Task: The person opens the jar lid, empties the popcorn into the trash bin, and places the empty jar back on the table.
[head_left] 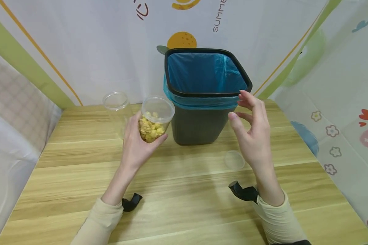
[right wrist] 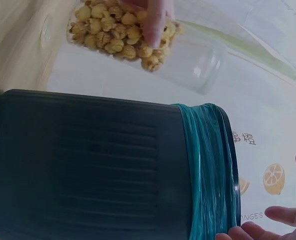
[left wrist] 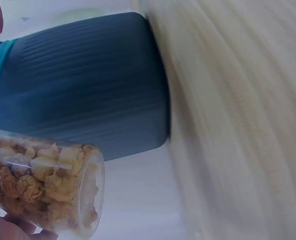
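Note:
My left hand (head_left: 136, 143) grips a clear plastic jar (head_left: 157, 110) around its side, holding it above the table, left of the bin. Yellow popcorn (head_left: 151, 129) fills its lower part, as the jar (right wrist: 198, 62) also shows in the right wrist view. My right hand (head_left: 256, 132) is raised at the right side of the black bin (head_left: 199, 126), fingers loosely bent and apart, holding nothing. Its fingertips (right wrist: 253, 230) appear close to the bin's rim in the right wrist view. A blue bag (head_left: 196, 73) lines the bin and folds over its edge.
Behind my left hand stands a second clear jar (head_left: 116, 105), partly hidden by that hand. A round clear lid (head_left: 234, 160) lies on the wooden table (head_left: 184, 207) near my right wrist. A printed curtain (head_left: 110, 51) hangs behind the table.

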Tool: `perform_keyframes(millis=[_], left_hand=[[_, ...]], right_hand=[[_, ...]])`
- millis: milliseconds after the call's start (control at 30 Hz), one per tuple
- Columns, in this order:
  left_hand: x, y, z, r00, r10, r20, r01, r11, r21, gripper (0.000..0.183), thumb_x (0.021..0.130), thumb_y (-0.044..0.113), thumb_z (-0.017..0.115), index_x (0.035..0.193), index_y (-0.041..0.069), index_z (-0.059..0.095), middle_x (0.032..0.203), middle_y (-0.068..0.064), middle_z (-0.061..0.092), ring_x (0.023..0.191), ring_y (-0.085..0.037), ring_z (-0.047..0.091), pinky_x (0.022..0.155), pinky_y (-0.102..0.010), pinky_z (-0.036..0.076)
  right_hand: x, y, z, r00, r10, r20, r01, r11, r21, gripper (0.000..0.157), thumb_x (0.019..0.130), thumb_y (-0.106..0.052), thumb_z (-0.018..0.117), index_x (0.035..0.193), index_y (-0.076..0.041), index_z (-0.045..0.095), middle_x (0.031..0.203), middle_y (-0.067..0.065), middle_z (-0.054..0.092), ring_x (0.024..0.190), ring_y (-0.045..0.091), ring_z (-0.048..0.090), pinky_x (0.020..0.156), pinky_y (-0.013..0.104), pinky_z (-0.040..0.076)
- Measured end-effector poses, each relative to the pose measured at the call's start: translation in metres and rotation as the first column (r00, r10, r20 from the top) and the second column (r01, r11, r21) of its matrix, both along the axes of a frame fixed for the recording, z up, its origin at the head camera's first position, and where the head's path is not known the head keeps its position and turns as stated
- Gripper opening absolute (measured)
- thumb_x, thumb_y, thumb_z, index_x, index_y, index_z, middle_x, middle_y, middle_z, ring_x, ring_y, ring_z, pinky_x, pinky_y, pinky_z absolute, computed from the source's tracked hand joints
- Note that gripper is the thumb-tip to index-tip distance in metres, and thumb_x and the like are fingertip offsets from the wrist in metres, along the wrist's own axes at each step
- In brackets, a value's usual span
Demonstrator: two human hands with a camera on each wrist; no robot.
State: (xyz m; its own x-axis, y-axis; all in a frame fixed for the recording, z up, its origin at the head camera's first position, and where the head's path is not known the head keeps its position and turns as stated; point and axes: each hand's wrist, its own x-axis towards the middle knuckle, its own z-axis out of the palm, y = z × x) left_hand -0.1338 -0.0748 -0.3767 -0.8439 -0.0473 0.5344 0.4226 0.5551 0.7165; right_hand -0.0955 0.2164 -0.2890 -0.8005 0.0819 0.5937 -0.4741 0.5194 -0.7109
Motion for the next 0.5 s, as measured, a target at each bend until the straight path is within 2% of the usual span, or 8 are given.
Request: perform_keyframes(millis=[100,233,367,433,500], left_hand=[[0.003,0.002,0.003,0.998,-0.016,-0.068,0.013,0.999,-0.05,0.095,0.071,0.036,0.092,0.15,0.012,0.045,0.132,-0.015,0.057,0.121,-0.032,0.051,0.1,-0.048,0.044],[0.007,0.005,0.006,0.992,-0.03,-0.123,0.016,0.993,-0.113,0.092,0.07,0.036,0.092,0.147,0.011,0.047,0.131,-0.016,0.057,0.119,-0.032,0.054,0.097,-0.048,0.047],[0.01,0.007,0.008,0.987,-0.035,-0.154,0.012,0.989,-0.15,0.091,0.068,0.036,0.093,0.144,0.012,0.049,0.129,-0.017,0.058,0.115,-0.032,0.058,0.092,-0.049,0.051],[0.011,0.008,0.009,0.986,-0.035,-0.16,0.008,0.986,-0.167,0.091,0.067,0.037,0.093,0.143,0.013,0.05,0.128,-0.017,0.057,0.113,-0.033,0.06,0.089,-0.049,0.05],[0.012,0.008,0.01,0.986,-0.034,-0.163,0.003,0.983,-0.186,0.092,0.066,0.038,0.094,0.143,0.014,0.05,0.127,-0.017,0.057,0.111,-0.034,0.06,0.086,-0.047,0.047]], right_hand=[[0.0,-0.001,0.0,0.999,0.028,0.03,-0.028,1.0,0.003,0.055,0.101,-0.018,0.062,0.153,-0.017,0.046,0.146,0.005,0.052,0.131,0.009,0.052,0.105,0.02,0.05],[0.0,-0.003,-0.002,0.993,0.082,0.079,-0.082,0.997,-0.004,0.053,0.102,-0.018,0.061,0.153,-0.017,0.047,0.146,0.004,0.053,0.131,0.012,0.053,0.104,0.021,0.05],[-0.002,-0.006,-0.006,0.98,0.145,0.137,-0.147,0.989,0.0,0.051,0.103,-0.021,0.06,0.153,-0.019,0.047,0.146,0.004,0.054,0.132,0.015,0.054,0.103,0.017,0.048],[-0.003,-0.008,-0.008,0.973,0.171,0.158,-0.173,0.985,0.003,0.051,0.103,-0.022,0.06,0.153,-0.02,0.047,0.146,0.004,0.055,0.132,0.016,0.054,0.103,0.019,0.048],[-0.005,-0.011,-0.011,0.966,0.193,0.174,-0.198,0.98,0.008,0.051,0.103,-0.023,0.06,0.153,-0.02,0.047,0.145,0.005,0.054,0.132,0.017,0.054,0.105,0.026,0.049]])
